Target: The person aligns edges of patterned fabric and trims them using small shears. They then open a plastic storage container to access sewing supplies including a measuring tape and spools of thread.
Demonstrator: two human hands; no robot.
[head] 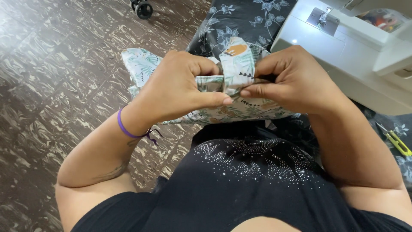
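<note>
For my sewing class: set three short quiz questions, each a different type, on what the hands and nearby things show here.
1. True or false: both hands grip the leaf-print fabric.
2. Which wrist wears the purple band? A left, B right.
3. Fill in: the yellow-handled snips lie to the person's ____.

Key: 1 true: the left hand and right hand both pinch it, close in front of the white sewing machine. 2 A. 3 right.

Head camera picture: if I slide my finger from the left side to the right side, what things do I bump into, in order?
Purple wristband → left hand → leaf-print fabric pinched between both hands → right hand → white sewing machine → yellow-green thread snips.
</note>
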